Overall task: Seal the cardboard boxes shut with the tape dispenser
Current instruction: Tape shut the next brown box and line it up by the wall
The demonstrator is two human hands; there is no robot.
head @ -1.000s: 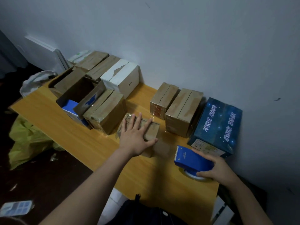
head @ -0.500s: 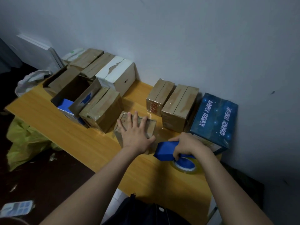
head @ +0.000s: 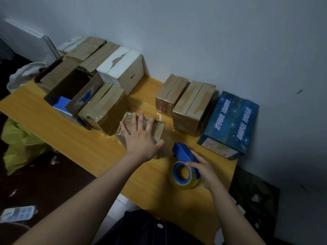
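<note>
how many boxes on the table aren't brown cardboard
2. The white box sits by the wall behind the open carton; the dark blue printed box lies at the right end of the table. A blue item inside the carton might be another, mostly hidden.

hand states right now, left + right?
Left hand: open, fingers spread, pressing flat on the small cardboard box.
Right hand: closed, holding the blue tape dispenser.
</note>
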